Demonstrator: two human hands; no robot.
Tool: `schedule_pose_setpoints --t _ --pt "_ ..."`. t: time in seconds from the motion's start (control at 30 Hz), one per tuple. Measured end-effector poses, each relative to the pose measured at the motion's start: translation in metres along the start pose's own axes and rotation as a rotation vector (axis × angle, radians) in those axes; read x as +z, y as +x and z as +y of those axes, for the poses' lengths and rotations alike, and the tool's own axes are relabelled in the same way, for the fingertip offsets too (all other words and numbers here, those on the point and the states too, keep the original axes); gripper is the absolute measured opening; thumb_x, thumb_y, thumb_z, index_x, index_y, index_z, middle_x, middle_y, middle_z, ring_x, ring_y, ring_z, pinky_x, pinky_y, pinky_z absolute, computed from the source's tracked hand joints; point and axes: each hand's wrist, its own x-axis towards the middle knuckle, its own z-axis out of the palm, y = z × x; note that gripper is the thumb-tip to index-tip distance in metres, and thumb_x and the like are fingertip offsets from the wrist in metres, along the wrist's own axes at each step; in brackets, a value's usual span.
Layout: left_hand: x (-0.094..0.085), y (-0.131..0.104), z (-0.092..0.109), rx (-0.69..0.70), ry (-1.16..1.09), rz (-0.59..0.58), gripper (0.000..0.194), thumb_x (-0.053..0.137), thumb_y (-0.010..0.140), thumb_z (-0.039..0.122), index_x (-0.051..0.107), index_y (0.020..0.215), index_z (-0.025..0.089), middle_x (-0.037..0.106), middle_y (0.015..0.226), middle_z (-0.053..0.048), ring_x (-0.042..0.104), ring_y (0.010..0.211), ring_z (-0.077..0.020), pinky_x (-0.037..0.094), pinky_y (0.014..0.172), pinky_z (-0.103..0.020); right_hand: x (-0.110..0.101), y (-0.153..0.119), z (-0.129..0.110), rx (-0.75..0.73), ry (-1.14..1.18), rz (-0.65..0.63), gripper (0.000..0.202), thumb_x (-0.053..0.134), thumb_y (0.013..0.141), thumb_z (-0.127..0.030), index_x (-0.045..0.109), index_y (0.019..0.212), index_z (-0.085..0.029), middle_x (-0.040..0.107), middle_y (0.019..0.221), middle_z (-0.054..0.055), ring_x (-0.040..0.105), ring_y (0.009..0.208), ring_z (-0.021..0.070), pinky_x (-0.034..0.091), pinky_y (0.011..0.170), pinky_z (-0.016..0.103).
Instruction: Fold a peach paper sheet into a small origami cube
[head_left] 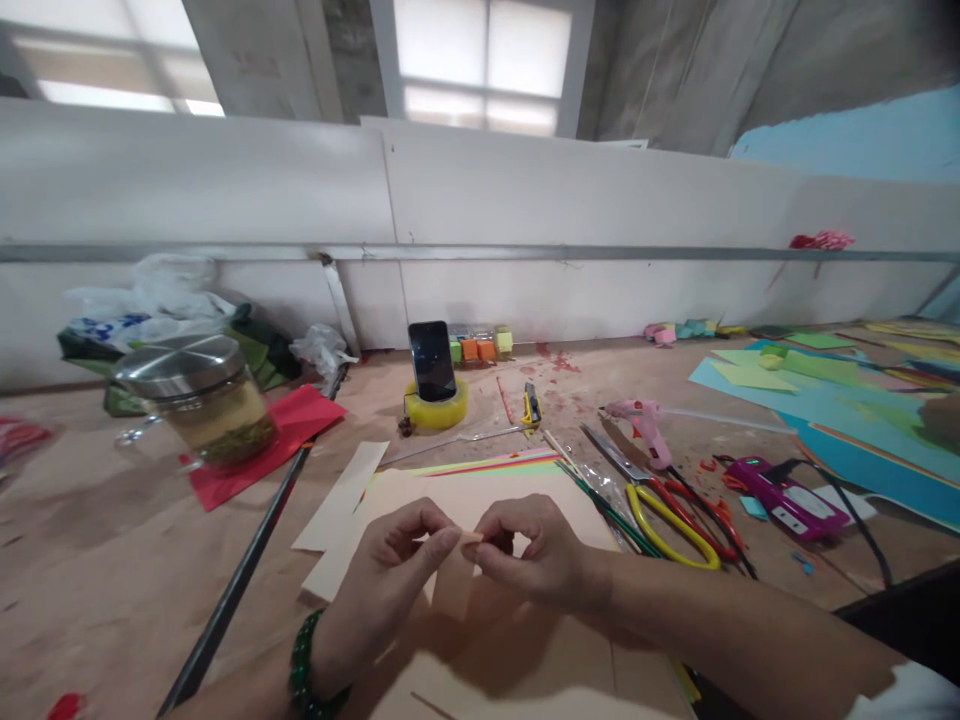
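Note:
Both hands meet over a stack of cream paper (pixel 547 655) on the table. My left hand (pixel 397 560), with a green bead bracelet (pixel 304 655) at its wrist, pinches one end of a small cream paper strip (pixel 469 538). The other end is pinched by my right hand (pixel 529 545), thumb against forefinger. Part of the strip is hidden by the fingertips. Cut pieces of cream paper (pixel 341 495) lie left of the stack. Coloured sheet edges (pixel 491 465) show at its back.
Scissors (pixel 667 510), a pink glue gun (pixel 641 425) and a purple power strip (pixel 787 500) lie at the right. A phone (pixel 432 360) leans in a yellow tape roll (pixel 442 408) behind the stack. A lidded glass mug (pixel 217 415) stands on red paper (pixel 300 415) at the left.

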Motion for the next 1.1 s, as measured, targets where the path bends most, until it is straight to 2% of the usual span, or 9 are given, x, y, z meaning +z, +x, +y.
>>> schedule_pose_setpoints --t 0.17,0.37,0.5,0.6,0.73,0.93,1.1 --pt "0.0 0.0 0.001 0.03 -0.003 0.036 0.048 0.067 0.075 0.059 0.056 0.056 0.016 0.051 0.056 0.002 0.044 0.056 -0.0116 0.039 0.057 -0.023 -0.001 -0.001 -0.001 0.01 0.041 -0.038 0.024 0.059 0.081 -0.03 0.06 0.062 -0.016 0.057 0.052 -0.001 0.044 0.045 0.0072 0.036 0.044 0.018" --pt "0.002 0.003 -0.001 -0.079 -0.089 -0.07 0.047 0.068 0.072 0.062 0.062 0.07 0.015 0.058 0.063 0.001 0.05 0.059 -0.0115 0.044 0.057 -0.022 -0.003 0.002 -0.003 0.176 0.19 -0.042 0.027 0.062 0.08 -0.036 0.057 0.063 -0.016 0.057 0.052 -0.001 0.045 0.044 0.0068 0.035 0.042 0.018" --pt "0.007 0.002 -0.003 -0.288 -0.147 -0.255 0.053 0.068 0.068 0.067 0.064 0.075 0.014 0.062 0.067 -0.002 0.054 0.056 -0.0124 0.043 0.046 -0.021 -0.004 0.006 0.0 0.349 0.405 -0.033 0.041 0.068 0.074 -0.054 0.054 0.063 -0.017 0.055 0.051 -0.003 0.045 0.042 0.0064 0.038 0.041 0.018" --pt "0.008 0.001 -0.006 -0.425 -0.258 -0.269 0.054 0.073 0.063 0.066 0.062 0.077 0.015 0.063 0.064 -0.001 0.055 0.049 -0.011 0.045 0.045 -0.021 -0.006 0.01 0.005 0.429 0.493 -0.03 0.047 0.071 0.067 -0.06 0.055 0.06 -0.016 0.055 0.049 -0.003 0.046 0.041 0.0057 0.038 0.041 0.018" --pt "0.005 0.002 -0.008 -0.509 -0.325 -0.254 0.05 0.081 0.057 0.057 0.057 0.07 0.015 0.065 0.061 -0.001 0.057 0.047 -0.0097 0.046 0.046 -0.02 -0.007 0.015 0.008 0.509 0.502 -0.037 0.042 0.074 0.064 -0.053 0.056 0.056 -0.015 0.053 0.044 -0.005 0.043 0.037 0.0044 0.035 0.038 0.017" --pt "0.002 0.004 -0.01 -0.517 -0.341 -0.284 0.044 0.08 0.059 0.051 0.058 0.069 0.015 0.063 0.059 0.0 0.053 0.044 -0.0083 0.044 0.042 -0.018 -0.009 0.017 0.009 0.573 0.508 -0.021 0.029 0.071 0.063 -0.038 0.057 0.052 -0.016 0.053 0.041 -0.005 0.043 0.037 0.0045 0.034 0.038 0.016" --pt "0.002 0.006 -0.009 -0.474 -0.282 -0.287 0.042 0.077 0.061 0.051 0.057 0.064 0.015 0.059 0.057 0.001 0.05 0.043 -0.0073 0.042 0.04 -0.017 -0.011 0.019 0.012 0.584 0.488 -0.05 0.027 0.068 0.064 -0.039 0.059 0.054 -0.015 0.056 0.043 -0.004 0.044 0.037 0.0045 0.035 0.039 0.017"
